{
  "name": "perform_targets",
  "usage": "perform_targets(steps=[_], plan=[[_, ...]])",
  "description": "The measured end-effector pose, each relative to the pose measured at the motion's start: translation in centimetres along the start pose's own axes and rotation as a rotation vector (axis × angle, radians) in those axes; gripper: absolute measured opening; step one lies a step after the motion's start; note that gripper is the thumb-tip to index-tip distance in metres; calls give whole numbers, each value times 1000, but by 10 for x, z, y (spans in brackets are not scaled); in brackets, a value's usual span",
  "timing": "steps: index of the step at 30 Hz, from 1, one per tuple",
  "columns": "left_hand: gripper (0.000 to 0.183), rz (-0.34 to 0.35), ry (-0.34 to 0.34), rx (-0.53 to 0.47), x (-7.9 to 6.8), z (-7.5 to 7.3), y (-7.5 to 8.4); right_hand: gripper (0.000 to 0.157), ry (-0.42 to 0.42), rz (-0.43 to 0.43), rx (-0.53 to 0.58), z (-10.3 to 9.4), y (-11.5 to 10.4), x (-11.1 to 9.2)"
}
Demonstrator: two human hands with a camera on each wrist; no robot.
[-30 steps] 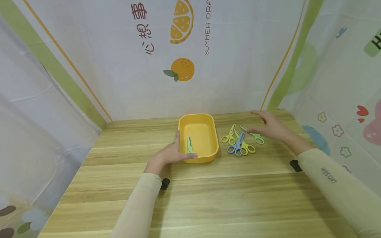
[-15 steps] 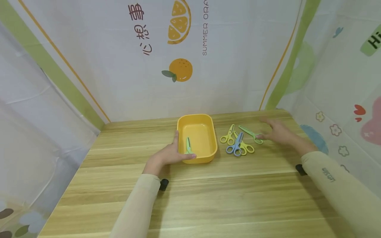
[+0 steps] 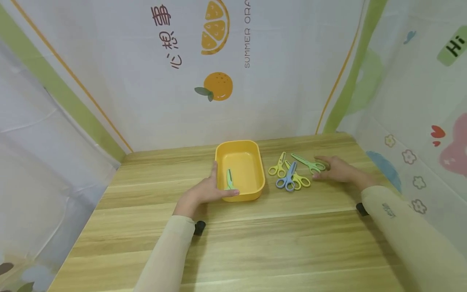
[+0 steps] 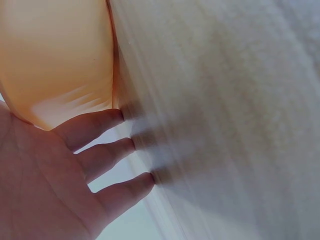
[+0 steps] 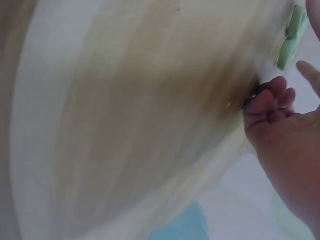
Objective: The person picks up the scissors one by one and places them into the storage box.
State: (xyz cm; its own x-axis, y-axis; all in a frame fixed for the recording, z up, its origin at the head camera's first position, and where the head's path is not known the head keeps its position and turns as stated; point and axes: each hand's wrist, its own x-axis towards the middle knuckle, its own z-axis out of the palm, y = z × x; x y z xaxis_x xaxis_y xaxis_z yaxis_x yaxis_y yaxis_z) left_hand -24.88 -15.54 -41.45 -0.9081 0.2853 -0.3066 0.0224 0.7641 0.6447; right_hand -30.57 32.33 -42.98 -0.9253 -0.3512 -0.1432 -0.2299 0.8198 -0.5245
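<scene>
My left hand rests against the near left corner of a yellow plastic bin, thumb along the front rim and index finger along the left wall. In the left wrist view its other fingers stretch straight, tips at the tabletop beside the bin. Inside the bin lies a pair of light green scissors, partly behind the thumb. My right hand is at the handles of other green scissors, thumb and index spread around them. In the right wrist view, its remaining fingers are curled beside the green handle.
Blue scissors lie across yellow scissors, right of the bin. Another yellow pair lies between them and the bin. A printed white curtain hangs behind the wooden table, and more fabric hangs at both sides.
My right hand first drew back to the right from over the green scissors, then came down at their handles. My left hand stays at the bin. The head view has shifted slightly right.
</scene>
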Motion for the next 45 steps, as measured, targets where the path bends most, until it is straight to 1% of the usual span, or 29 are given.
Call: perform_targets(steps=[5, 11, 19, 28, 36, 41, 45], plan=[[149, -6, 8, 4, -1, 0, 0, 94, -11, 10, 10, 2, 5, 1], [150, -4, 1, 7, 0, -1, 0, 94, -12, 25, 34, 4, 8, 1], [151, -5, -11, 11, 2, -1, -2, 92, -11, 23, 40, 6, 6, 1], [149, -6, -13, 2, 1, -1, -1, 86, 25, 27, -9, 9, 12, 4], [150, -5, -12, 9, 1, -1, -1, 88, 51, 19, -22, 11, 17, 0], [146, -10, -6, 13, 1, 0, -1, 89, 67, 10, -23, 9, 17, -1], [146, -10, -6, 16, 1, -1, -1, 90, 79, 2, -11, 2, 12, 0]])
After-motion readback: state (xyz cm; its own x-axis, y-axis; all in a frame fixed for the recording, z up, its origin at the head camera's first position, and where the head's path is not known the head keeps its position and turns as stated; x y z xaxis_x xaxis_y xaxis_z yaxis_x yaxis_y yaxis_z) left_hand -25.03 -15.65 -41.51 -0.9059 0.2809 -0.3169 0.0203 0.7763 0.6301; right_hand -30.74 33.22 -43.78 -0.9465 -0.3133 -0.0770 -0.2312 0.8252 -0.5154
